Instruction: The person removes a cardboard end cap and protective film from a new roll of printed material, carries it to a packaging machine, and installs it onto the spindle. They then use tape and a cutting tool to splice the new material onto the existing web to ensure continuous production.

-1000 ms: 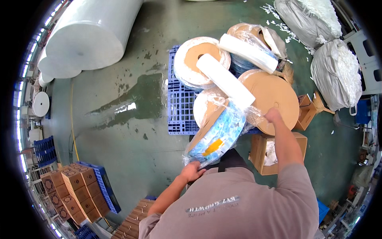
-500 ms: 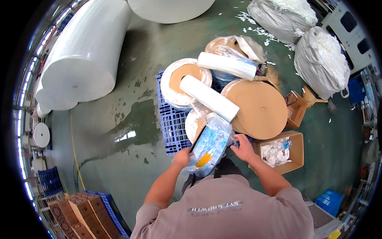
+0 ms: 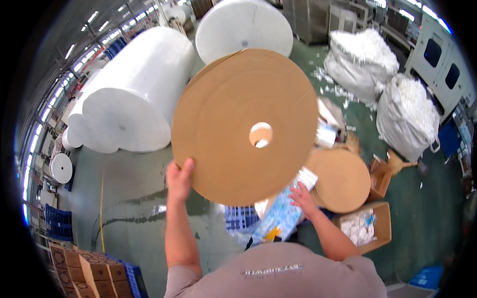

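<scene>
Big change from half a second ago: left hand [image 3: 179, 180], which was then on the blue packet, now grips the lower left edge of a big brown cardboard disc [image 3: 244, 126], thumb on its face, holding it up close to the camera so it hides most of the rolls on the blue pallet [image 3: 240, 218]. Right hand [image 3: 301, 194] rests fingers spread on the blue packet [image 3: 277, 220], not clearly clamped; the packet lies low by the body. A second cardboard disc [image 3: 342, 180] lies flat right of it.
</scene>
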`<state>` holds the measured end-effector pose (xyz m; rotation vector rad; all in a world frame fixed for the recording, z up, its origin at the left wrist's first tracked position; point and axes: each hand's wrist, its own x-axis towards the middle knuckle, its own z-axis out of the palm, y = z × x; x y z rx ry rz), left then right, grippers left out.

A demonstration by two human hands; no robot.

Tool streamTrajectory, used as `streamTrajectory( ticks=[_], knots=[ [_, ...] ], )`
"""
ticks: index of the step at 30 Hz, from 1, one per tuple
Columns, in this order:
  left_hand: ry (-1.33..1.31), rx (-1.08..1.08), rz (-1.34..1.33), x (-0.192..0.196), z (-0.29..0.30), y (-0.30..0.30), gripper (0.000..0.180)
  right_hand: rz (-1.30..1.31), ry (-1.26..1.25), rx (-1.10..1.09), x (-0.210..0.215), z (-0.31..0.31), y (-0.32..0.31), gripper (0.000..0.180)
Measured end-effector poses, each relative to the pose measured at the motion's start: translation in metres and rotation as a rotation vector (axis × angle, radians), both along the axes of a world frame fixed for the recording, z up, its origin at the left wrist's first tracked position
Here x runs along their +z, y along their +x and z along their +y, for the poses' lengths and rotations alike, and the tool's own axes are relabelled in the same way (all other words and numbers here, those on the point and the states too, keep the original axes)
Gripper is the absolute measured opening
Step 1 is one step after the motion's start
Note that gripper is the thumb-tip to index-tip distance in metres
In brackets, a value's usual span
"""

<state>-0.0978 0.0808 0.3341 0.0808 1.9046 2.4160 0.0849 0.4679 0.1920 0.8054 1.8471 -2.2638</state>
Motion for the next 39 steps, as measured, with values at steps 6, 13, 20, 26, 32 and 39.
streamTrajectory(
  ticks=[6, 13, 20, 26, 32, 39],
  knots=[
    [0.116, -0.114, -0.434, -0.137, 0.066, 0.131, 0.033, 0.159, -0.372, -0.441, 0.032, 0.008, 0.085, 0.05],
    [-0.513, -1.012, -0.326, -0.209, 0.111, 0.225, 0.063, 0.189, -0.245, -0.947, -0.003, 0.109, 0.096, 0.041],
    [-1.115, -0.838, 0.058, -0.231, 0.101, 0.203, 0.075, 0.036, -0.129, -1.139, -0.035, 0.135, 0.05, 0.028],
    [-1.239, -0.782, 0.205, -0.237, 0.108, 0.148, 0.092, -0.076, -0.207, -0.935, -0.08, 0.143, 0.0, 0.033],
    [-1.393, -0.637, 0.229, -0.188, 0.151, 0.115, 0.102, -0.333, 0.359, 0.145, -0.071, 0.095, -0.045, 0.059],
    [-1.32, -0.368, 0.381, -0.146, 0.156, 0.09, 0.115, 0.333, 1.314, 0.532, 0.003, -0.045, -0.1, 0.054]
  ],
)
